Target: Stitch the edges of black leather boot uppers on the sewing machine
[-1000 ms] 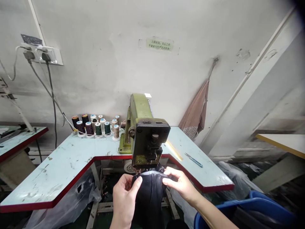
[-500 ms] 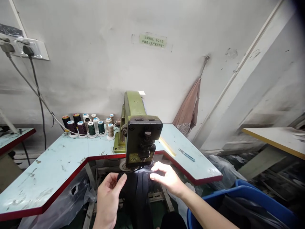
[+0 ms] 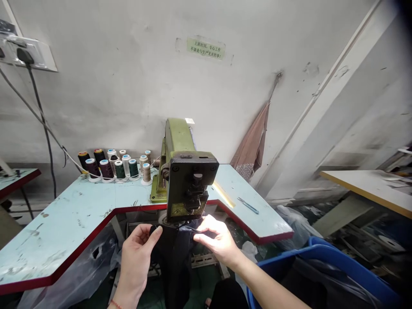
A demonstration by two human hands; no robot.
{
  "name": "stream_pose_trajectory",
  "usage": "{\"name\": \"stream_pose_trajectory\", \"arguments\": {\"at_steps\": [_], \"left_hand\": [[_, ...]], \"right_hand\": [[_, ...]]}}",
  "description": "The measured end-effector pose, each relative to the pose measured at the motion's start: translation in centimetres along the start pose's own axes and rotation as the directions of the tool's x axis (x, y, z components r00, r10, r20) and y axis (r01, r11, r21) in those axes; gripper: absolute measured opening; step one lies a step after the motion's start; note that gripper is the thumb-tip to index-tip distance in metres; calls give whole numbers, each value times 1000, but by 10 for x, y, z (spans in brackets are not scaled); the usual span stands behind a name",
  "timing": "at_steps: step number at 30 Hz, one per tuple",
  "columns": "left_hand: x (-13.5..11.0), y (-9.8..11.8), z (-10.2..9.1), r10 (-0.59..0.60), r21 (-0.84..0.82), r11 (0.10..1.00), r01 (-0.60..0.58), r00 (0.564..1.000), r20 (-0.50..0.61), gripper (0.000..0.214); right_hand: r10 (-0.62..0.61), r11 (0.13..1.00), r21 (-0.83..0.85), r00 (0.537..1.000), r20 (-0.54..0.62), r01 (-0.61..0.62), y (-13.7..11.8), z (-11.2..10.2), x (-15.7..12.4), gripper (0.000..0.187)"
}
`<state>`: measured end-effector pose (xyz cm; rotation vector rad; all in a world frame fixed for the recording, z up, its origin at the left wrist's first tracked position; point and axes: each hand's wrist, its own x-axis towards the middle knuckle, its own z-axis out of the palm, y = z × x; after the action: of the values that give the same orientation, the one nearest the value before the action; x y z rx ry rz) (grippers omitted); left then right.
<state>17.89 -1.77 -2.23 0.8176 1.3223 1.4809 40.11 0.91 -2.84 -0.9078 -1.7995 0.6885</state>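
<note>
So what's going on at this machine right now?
A person holds a black piece of material up under the head of a green sewing machine. The left hand pinches its left edge and the right hand grips its right edge just below the machine's head. The material hangs down between the hands. Thread spools stand at the back of the pale blue table, and a blue bin sits to the right.

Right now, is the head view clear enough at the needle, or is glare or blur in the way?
Head view: a lamp glare whitens the right hand under the machine head; the black piece is nearly featureless dark, its folds unreadable; the left hand is evenly lit; frame edges bow and smear, the top right corner is dark.
</note>
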Motion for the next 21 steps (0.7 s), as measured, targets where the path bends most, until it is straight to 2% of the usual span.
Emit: {"name": "stream_pose_trajectory", "arguments": {"at_steps": [10, 16, 21], "left_hand": [[8, -8, -1, 87, 10, 996, -87, 996, 4, 48], [11, -10, -1, 96, 2, 995, -96, 995, -1, 46], [10, -11, -5, 107, 36, 994, -108, 994, 25, 45]], "right_hand": [[-117, 992, -47, 993, -19, 116, 3, 5, 4, 14], [-86, 996, -28, 996, -14, 86, 3, 7, 7, 14], [52, 998, -19, 998, 31, -51, -1, 7, 11, 20]]}}
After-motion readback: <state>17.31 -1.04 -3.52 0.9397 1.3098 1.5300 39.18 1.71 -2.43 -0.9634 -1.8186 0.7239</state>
